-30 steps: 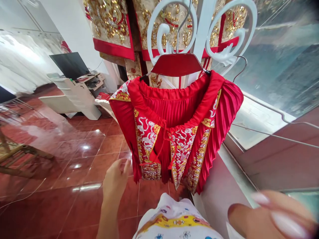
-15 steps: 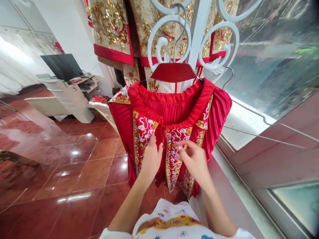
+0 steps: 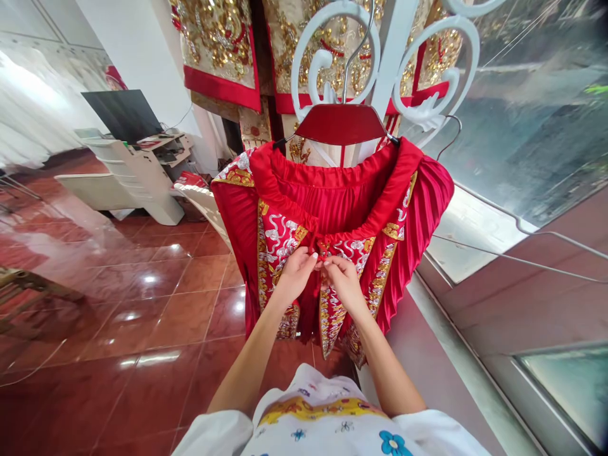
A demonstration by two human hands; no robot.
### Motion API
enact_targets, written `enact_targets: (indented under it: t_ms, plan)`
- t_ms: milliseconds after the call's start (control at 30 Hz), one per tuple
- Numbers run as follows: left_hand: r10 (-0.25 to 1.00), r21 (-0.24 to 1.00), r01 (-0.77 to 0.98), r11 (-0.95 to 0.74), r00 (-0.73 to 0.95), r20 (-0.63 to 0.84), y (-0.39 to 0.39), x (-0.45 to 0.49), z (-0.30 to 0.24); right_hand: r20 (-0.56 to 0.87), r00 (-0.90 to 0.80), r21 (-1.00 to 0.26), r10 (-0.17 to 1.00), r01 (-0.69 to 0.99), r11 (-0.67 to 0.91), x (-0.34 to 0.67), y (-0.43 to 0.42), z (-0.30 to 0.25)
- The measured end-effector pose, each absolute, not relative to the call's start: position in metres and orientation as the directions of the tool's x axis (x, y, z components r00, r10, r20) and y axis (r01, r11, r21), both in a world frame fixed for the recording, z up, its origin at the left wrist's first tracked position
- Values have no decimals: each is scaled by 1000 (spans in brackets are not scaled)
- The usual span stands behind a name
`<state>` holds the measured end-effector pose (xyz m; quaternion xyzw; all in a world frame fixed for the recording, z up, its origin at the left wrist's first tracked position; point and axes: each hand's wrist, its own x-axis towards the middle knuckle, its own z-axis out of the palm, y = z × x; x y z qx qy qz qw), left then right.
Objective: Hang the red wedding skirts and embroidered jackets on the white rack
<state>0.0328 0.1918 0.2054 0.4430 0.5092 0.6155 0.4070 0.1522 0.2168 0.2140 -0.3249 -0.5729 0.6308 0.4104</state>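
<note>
A red pleated skirt (image 3: 332, 183) with a gathered waistband and panels of gold and silver embroidery hangs by its waist from the clips of a dark red hanger (image 3: 344, 123). At the front of the waistband, my left hand (image 3: 298, 272) and my right hand (image 3: 342, 282) meet, fingertips pinched together on a thin red drawstring (image 3: 325, 253). Their fingers cover most of the string, so whether it is knotted there I cannot tell. Embroidered panels (image 3: 335, 310) hang just below both hands.
A white scrolled metal rack (image 3: 387, 57) bears the hanger. Gold-sequinned garments (image 3: 218, 38) hang behind it. An empty wire hanger (image 3: 522, 228) sticks out on the right near the window (image 3: 532, 114). Left stand a desk with a monitor (image 3: 123, 117) and, lower, a wooden bench (image 3: 33, 291).
My hands have come together from apart and moved up to the waistband, taking hold of the red drawstring. The view has shifted slightly, with the skirt now a little further right.
</note>
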Motion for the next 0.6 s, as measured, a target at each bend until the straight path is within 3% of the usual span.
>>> enact_targets:
  t_ms: [133,300,467,600]
  plan:
    - [931,980,126,-155,-313,188,177,39,212,157,-455,-988,876,-74,139,162,216,224]
    - [861,885,406,-227,-341,378,145,52,223,146,-589,-988,795,-54,142,168,209,225]
    - [901,906,408,-109,-345,264,125,48,244,180,-657,-966,732,23,258,182,196,245]
    - [869,923,339,-179,-386,311,120,14,285,346,-410,-873,844,188,450,224,200,270]
